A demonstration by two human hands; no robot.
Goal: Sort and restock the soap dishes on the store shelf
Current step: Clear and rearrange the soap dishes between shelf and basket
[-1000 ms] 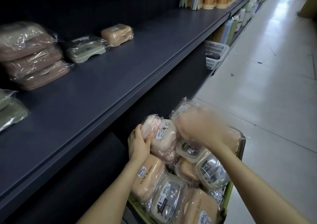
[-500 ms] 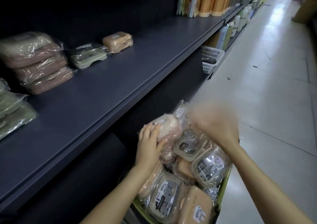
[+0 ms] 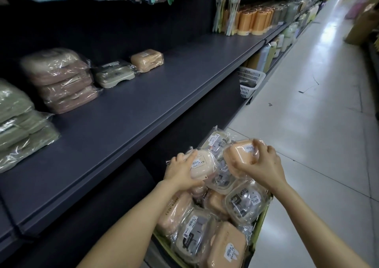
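Head view | left hand (image 3: pixel 180 172) grips cream soap dish (image 3: pixel 202 166) | right hand (image 3: pixel 261 165) grips orange soap dish (image 3: pixel 239 154) | both above bin (image 3: pixel 259 222)

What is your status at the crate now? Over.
Left hand grips pale soap dish, right hand grips orange soap dish. Both over the full crate. No obstacle seen toward shelf.

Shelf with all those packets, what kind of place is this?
Probably a shop aisle: a long shelf holds wrapped soap dishes, rows of orange containers stand further along, and sticker-labelled packs wait below.
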